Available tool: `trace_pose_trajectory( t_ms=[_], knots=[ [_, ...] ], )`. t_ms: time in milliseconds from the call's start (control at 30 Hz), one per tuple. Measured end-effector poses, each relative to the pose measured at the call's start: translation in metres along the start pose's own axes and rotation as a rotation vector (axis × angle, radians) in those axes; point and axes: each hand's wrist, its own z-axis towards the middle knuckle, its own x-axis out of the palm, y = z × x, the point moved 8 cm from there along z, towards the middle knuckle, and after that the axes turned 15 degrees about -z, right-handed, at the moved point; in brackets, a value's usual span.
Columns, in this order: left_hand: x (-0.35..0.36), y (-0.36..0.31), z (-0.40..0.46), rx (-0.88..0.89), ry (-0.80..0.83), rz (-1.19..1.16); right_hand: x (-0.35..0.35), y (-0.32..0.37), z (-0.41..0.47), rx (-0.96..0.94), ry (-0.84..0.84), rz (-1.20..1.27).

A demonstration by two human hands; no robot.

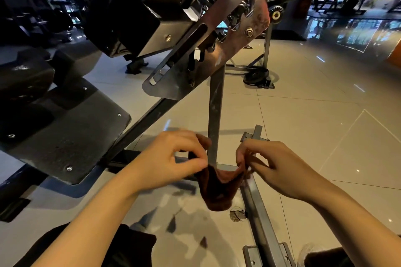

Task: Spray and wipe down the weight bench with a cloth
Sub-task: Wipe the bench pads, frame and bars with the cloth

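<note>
From the head view, your left hand (173, 158) pinches one end of the brown cloth (219, 186) and your right hand (273, 167) pinches the other end. The cloth hangs in a loop between your hands, low down by the floor (303, 115), wrapped round the foot of the grey upright post (216, 110) of the weight bench (65, 136).

The cloth looks soft, light and floppy, so hold it by its ends like now and pull it back and forth.

The post and the low frame bar (258, 212) are hard metal and will not bend. The slanted metal plate (206, 50) hangs above your hands, so mind your head. No spray bottle shows here.
</note>
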Motion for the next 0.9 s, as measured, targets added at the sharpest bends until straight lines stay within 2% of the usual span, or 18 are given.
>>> trace_pose_trajectory(
  t_ms=[100, 200, 333, 467, 667, 900],
  knots=[
    [0.028, -0.016, -0.002, 0.07, 0.15, 0.003, -0.009, 0.012, 0.003, -0.043, -0.079, 0.106],
    [0.049, -0.025, -0.003, 0.076, 0.253, -0.03, -0.002, 0.017, 0.008, -0.078, 0.018, 0.124],
    [0.055, -0.026, -0.003, 0.043, 0.303, -0.079, 0.014, 0.017, 0.006, -0.106, 0.213, 0.149],
    [0.054, -0.026, -0.005, 0.012, 0.317, -0.083, 0.016, 0.004, 0.005, -0.05, 0.232, 0.07],
    [0.038, -0.017, -0.005, 0.059, 0.197, 0.15, 0.004, -0.018, -0.005, 0.027, 0.186, -0.039],
    [0.01, -0.012, -0.005, 0.083, -0.12, 0.26, -0.002, -0.031, -0.014, 0.106, 0.182, -0.126]
  ],
)
